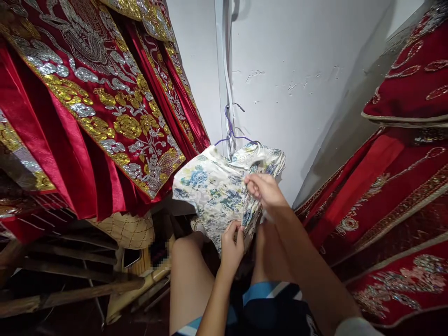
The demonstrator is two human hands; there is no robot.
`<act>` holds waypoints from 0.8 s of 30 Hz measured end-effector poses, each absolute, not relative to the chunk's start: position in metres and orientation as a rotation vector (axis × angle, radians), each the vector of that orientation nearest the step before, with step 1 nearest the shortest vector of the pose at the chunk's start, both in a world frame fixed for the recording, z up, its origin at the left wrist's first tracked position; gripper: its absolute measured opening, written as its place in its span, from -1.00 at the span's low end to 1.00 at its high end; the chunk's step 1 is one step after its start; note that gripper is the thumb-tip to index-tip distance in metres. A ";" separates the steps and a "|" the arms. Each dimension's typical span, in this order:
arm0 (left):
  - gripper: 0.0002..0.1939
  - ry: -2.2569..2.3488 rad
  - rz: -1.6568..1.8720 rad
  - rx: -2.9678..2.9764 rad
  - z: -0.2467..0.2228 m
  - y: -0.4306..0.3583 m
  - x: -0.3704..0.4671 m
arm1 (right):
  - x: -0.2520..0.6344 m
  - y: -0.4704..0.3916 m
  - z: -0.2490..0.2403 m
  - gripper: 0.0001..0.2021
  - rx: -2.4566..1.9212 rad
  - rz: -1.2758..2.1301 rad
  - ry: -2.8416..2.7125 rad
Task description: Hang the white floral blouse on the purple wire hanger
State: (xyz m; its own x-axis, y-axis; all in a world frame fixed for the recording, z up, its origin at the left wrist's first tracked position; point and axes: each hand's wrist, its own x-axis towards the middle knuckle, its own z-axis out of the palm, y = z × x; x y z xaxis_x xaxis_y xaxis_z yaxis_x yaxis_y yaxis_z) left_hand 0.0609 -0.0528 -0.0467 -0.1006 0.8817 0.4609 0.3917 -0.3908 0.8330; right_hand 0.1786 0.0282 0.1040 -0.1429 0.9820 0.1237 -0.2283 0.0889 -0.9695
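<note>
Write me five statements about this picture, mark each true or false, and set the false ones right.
1. The floral-print garment hangs from a purple hanger. True.
2. The left hand and the right hand both touch the floral-print garment. True.
3. The left hand is higher on the floral-print garment than the right hand. False: the right hand is higher, the left hand lower.
4. The wall behind the purple hanger is bright green. False: it is whitish.
5. At the picture's left, a red garment carries gold and silver decoration. True.
</note>
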 end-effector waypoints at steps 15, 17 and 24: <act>-0.64 1.246 1.737 2.125 0.121 0.009 0.013 | 0.167 0.038 0.139 -0.81 -0.769 1.056 -1.451; -0.78 1.194 1.608 2.307 0.144 0.022 0.014 | 0.167 0.041 0.140 -0.79 -0.775 1.024 -1.462; -0.82 1.291 1.940 2.260 0.162 0.033 0.006 | 0.152 0.053 0.071 -0.71 -0.961 0.924 -1.473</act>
State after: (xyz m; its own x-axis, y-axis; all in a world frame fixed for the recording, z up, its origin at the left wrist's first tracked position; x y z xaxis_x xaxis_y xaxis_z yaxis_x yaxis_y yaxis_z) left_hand 0.0065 0.0332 0.1616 -0.0274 0.4899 0.8714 0.6146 -0.6792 0.4012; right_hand 0.1521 0.0527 0.0715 -0.0756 0.9291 0.3619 0.0782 0.3673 -0.9268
